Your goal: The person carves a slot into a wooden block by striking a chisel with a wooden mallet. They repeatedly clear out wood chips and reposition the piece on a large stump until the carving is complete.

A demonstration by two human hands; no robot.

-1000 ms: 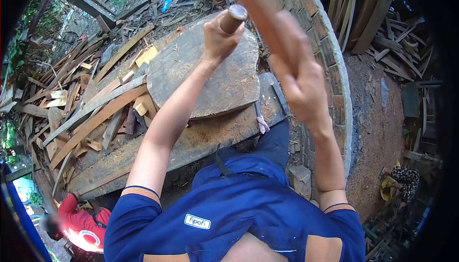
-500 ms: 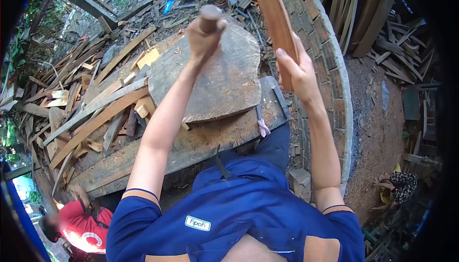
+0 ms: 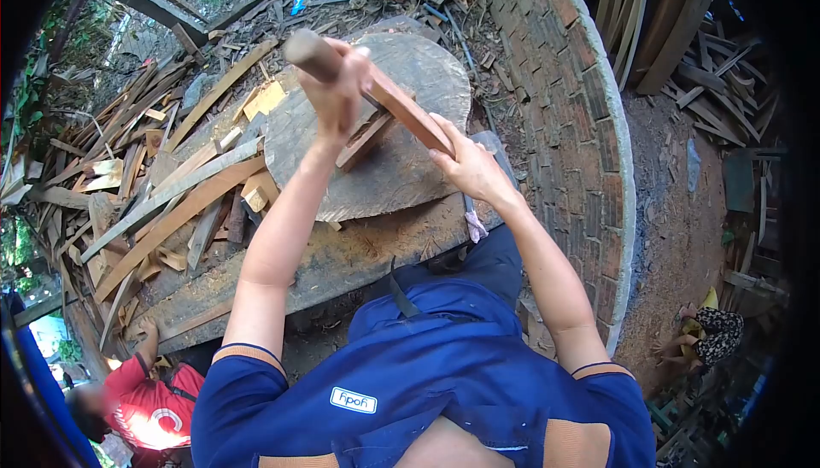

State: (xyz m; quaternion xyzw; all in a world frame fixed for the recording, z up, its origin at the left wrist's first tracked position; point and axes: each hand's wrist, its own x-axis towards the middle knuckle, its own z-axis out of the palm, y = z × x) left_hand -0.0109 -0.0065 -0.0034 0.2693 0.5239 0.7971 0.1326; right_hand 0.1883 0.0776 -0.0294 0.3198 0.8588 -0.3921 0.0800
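My left hand [image 3: 335, 96] is wrapped round a thick wooden handle [image 3: 311, 55], whose rounded end points up toward me; the tool's head is hidden below the fist. My right hand [image 3: 474, 167] grips the near end of a reddish-brown wooden board [image 3: 412, 118], thumb along its top. The board slants up and left over a round wood slab [image 3: 299, 148], its far end reaching close to my left fist. Beneath it, a shorter section of the same coloured wood [image 3: 367, 142] angles down toward the slab's surface.
A sawdust-covered bench [image 3: 367, 246] supports the slab. Long offcuts [image 3: 179, 220] pile up on the left. A curved brick wall [image 3: 568, 126] runs along the right. One person in red [image 3: 154, 408] sits lower left; another in patterned clothing [image 3: 719, 336] is at far right.
My right hand has lowered the board from upright to slanting over the slab, moving left and down. My left hand has shifted slightly left and down with the handle.
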